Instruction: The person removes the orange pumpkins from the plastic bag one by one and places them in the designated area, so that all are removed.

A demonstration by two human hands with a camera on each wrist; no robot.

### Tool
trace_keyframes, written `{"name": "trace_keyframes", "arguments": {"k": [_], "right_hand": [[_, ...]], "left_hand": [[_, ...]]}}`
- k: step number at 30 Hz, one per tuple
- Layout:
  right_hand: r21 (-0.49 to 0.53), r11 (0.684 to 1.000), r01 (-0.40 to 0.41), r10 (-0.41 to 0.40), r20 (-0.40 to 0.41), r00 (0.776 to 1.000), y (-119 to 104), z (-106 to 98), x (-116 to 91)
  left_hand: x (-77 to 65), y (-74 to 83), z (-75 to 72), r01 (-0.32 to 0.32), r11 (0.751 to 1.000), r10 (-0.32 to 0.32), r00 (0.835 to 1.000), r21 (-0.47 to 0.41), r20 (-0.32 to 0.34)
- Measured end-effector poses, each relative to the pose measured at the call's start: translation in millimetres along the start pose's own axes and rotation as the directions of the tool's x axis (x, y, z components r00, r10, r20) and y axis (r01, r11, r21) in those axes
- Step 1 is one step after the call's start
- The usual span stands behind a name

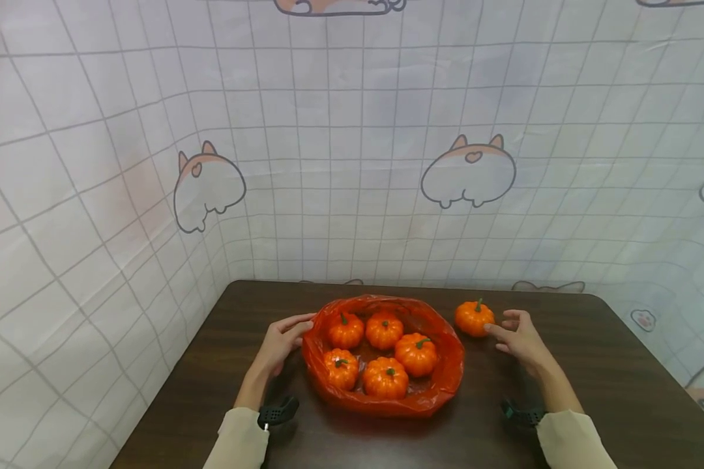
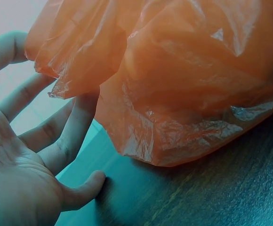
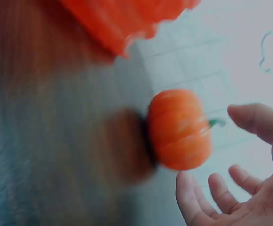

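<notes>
A red plastic bag [image 1: 381, 407] stands with its mouth wide and its rim rolled outward. Inside sit several small orange pumpkins [image 1: 385, 378] with green stems. My left hand [image 1: 283, 335] is at the bag's left side, its fingertips touching the rim. In the left wrist view, a bag fold [image 2: 87, 52] hides some of those fingertips. One more pumpkin [image 1: 474, 318] lies on the table outside the bag, to its right. Beside it is my right hand [image 1: 519, 335], fingers spread and loosely bent. A gap shows between that hand and the pumpkin in the right wrist view.
The dark brown table [image 1: 223, 319] carries the bag and the loose pumpkin. Behind and to the left, a white grid-patterned cloth [image 1: 352, 195] with cartoon dogs encloses the table. Each wrist wears a dark strap [image 1: 278, 412].
</notes>
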State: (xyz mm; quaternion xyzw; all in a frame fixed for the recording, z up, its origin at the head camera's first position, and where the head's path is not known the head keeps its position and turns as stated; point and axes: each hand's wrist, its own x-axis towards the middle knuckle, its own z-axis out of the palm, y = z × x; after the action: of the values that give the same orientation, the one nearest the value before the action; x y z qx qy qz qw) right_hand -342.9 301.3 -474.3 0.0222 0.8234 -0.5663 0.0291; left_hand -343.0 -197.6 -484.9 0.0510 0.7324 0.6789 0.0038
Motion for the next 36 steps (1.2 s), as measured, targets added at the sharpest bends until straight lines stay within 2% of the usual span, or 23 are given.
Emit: {"name": "trace_keyframes", "arguments": {"k": [4, 9, 14, 20, 23, 30, 36], "right_hand": [[-0.044, 0.999, 0.019, -0.021, -0.028, 0.999, -20.6, -0.8, -11.4], [-0.099, 0.983, 0.157, -0.159, -0.009, 0.987, -46.0, 2.5, -21.7], [-0.153, 0.935, 0.321, -0.316, 0.056, 0.947, -65.5, 12.0, -31.0], [-0.157, 0.880, 0.448, -0.429, 0.142, 0.892, -79.3, 33.7, -39.1], [-0.120, 0.874, 0.471, -0.447, 0.179, 0.876, -81.1, 46.0, -39.4], [-0.085, 0.906, 0.414, -0.380, 0.265, 0.886, -80.0, 65.3, -36.8], [-0.122, 0.908, 0.401, -0.355, 0.288, 0.889, -76.1, 67.4, -36.2]], "left_hand": [[1.1, -1.1, 0.4, -0.001, 1.000, 0.001, 1.000, 0.000, 0.002], [2.8, -0.5, -0.3, -0.001, 1.000, 0.001, 1.000, -0.007, -0.004], [1.7, 0.6, 0.1, 0.000, 1.000, 0.000, 1.000, -0.008, -0.004], [2.0, -1.3, 1.2, -0.001, 1.000, 0.001, 1.000, -0.018, 0.001], [3.0, -1.2, -0.6, -0.001, 1.000, 0.001, 1.000, -0.015, 0.007], [1.7, -1.1, -3.5, -0.001, 1.000, 0.001, 1.000, -0.001, 0.007], [2.0, -0.4, 1.4, 0.007, 1.000, -0.007, 1.000, 0.005, 0.014]]}}
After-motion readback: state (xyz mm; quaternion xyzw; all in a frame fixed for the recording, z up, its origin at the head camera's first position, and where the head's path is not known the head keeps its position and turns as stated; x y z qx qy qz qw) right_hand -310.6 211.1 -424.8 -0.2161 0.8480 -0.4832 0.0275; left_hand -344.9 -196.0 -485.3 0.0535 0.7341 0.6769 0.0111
